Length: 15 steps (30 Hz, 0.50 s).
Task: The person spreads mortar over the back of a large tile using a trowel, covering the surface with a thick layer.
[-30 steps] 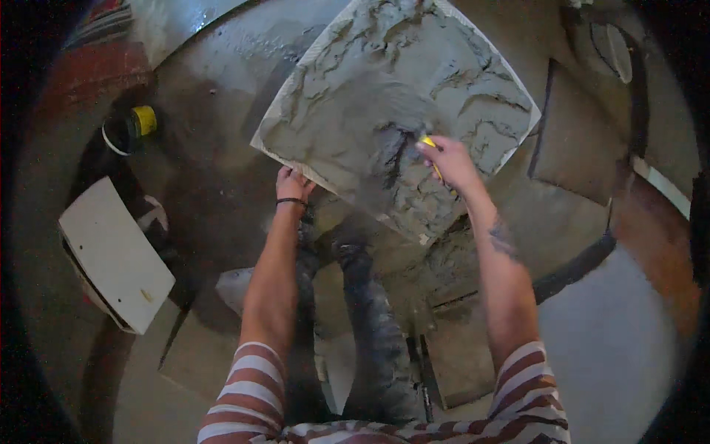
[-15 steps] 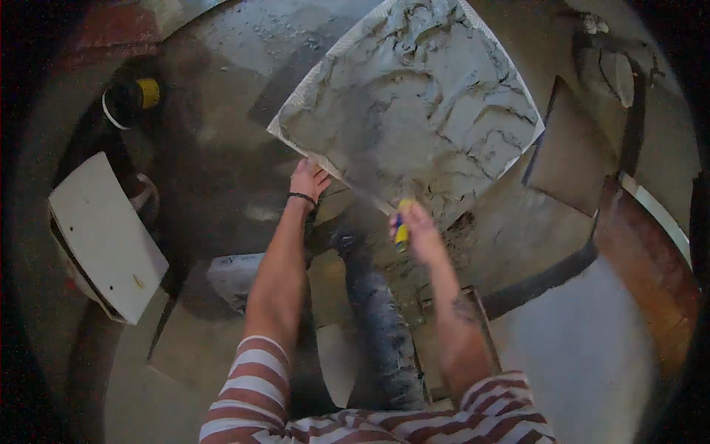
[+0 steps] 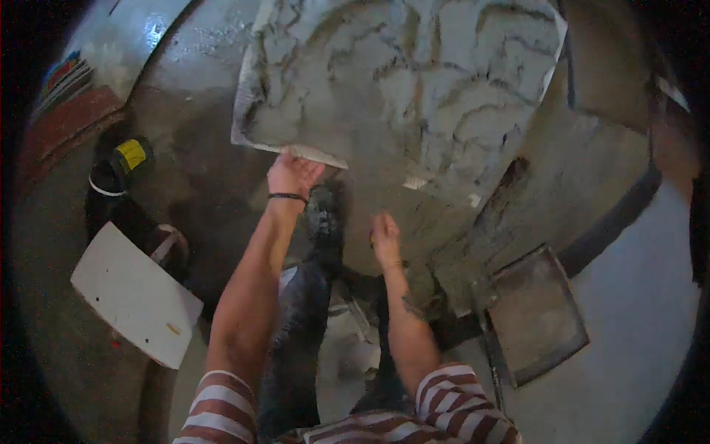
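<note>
A large square tile (image 3: 248,111) spans the top of the view, its upper face covered with wet grey mortar (image 3: 444,96) in rough ridges and swirls. My left hand (image 3: 293,176) grips the tile's near left edge, fingers curled at the rim. To the right and closer to my body, my right hand (image 3: 385,238) is closed round a trowel. Only a bit of the trowel's handle (image 3: 372,239) shows at the fingers, and its blade blurs into the grey behind. Along the near edge, bare pale rim shows in patches.
A white board (image 3: 137,296) lies at left, below a dark object with a yellow label (image 3: 131,155). A dark-framed rectangular panel (image 3: 536,314) lies right of my right arm. Another dark slab (image 3: 610,63) is at the far right. My legs (image 3: 299,333) are below my hands.
My right hand has come back from the tile's edge, toward my body and left. The tile appears larger and turned in view. My left hand keeps its hold; the whole view has shifted.
</note>
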Available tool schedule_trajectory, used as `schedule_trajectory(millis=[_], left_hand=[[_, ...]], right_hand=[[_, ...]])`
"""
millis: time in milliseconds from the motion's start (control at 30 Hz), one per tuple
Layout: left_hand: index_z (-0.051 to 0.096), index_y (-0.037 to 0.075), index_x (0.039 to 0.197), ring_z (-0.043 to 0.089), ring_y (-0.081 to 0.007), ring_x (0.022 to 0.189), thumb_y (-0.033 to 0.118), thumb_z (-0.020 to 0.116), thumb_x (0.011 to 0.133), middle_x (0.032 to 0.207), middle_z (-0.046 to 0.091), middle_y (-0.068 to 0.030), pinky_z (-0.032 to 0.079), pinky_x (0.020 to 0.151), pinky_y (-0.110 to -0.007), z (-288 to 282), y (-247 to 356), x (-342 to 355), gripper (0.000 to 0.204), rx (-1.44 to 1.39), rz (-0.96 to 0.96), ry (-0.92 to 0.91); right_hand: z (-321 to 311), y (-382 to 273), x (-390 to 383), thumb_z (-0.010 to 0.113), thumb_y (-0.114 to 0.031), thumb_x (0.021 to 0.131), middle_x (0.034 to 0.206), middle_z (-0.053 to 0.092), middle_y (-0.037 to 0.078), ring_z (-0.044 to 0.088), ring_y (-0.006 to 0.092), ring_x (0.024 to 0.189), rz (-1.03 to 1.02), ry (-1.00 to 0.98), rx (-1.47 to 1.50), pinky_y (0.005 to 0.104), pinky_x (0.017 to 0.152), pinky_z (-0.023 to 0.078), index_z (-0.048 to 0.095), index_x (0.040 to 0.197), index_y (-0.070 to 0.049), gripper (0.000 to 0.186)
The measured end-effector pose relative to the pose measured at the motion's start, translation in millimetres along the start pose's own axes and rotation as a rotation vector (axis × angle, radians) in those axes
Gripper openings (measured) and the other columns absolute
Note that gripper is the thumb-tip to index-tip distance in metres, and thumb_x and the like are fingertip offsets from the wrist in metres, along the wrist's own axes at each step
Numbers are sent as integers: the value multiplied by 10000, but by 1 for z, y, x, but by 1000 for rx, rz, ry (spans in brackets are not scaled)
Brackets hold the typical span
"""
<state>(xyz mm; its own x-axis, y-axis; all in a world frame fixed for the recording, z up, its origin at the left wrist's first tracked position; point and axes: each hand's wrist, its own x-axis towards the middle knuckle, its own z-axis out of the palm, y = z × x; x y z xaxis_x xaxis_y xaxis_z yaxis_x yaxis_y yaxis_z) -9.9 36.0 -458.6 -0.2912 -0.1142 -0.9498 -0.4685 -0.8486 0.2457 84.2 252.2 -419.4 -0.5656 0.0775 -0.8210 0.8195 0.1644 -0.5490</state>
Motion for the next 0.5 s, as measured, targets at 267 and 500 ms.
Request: schedule_trajectory(millis=[267, 500], left_hand=[[472, 6, 1060, 570, -269, 831, 341, 361, 939, 914, 568, -131, 507, 766, -425, 21, -11, -15, 373, 82, 76, 26], [480, 48, 1126, 592, -285, 888, 400, 359, 935, 1042, 576, -157, 509, 765, -428, -5, -15, 5, 419, 33, 151, -323]], right_hand=[[-36, 136, -86, 481, -249, 921, 818, 558, 67, 512, 166, 750, 339, 86, -56, 321, 683, 422, 544, 943, 10, 267], [-48, 91, -45, 569, -161, 836, 987, 555, 200, 494, 393, 934, -465, 446, -500, 414, 846, 384, 528, 1042, 30, 284]])
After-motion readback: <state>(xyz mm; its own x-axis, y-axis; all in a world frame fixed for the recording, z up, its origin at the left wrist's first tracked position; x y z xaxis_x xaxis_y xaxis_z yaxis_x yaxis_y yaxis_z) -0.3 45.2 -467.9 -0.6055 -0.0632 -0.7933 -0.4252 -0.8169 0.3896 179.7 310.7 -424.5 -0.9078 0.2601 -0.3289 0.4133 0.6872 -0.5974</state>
